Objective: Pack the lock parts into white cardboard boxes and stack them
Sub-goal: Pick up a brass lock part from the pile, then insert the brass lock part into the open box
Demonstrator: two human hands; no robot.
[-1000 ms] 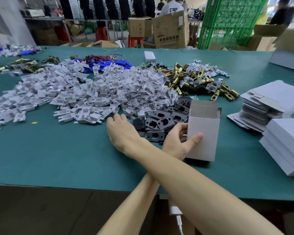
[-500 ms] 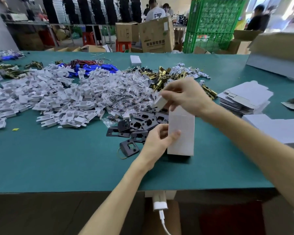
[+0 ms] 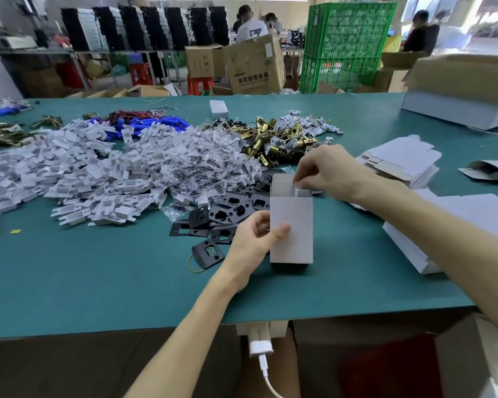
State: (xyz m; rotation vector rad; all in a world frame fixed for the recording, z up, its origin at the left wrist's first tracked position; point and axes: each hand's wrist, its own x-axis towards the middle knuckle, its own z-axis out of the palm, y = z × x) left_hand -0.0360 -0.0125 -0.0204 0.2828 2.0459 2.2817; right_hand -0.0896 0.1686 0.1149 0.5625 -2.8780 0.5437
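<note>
The green worktop (image 3: 98, 282) carries a wide heap of white parts (image 3: 84, 173), flat box blanks (image 3: 400, 159) and black plates (image 3: 227, 214). Near its front edge, beside the plates, a white box (image 3: 292, 225) stands upright, top open. The left hand (image 3: 250, 242) grips its side. The right hand (image 3: 328, 170) pinches a small white piece (image 3: 297, 185) at the opening.

Box (image 3: 291, 225) upright on table (image 3: 98, 282), plates (image 3: 222, 216) left — cartons (image 3: 400, 159) right
</note>
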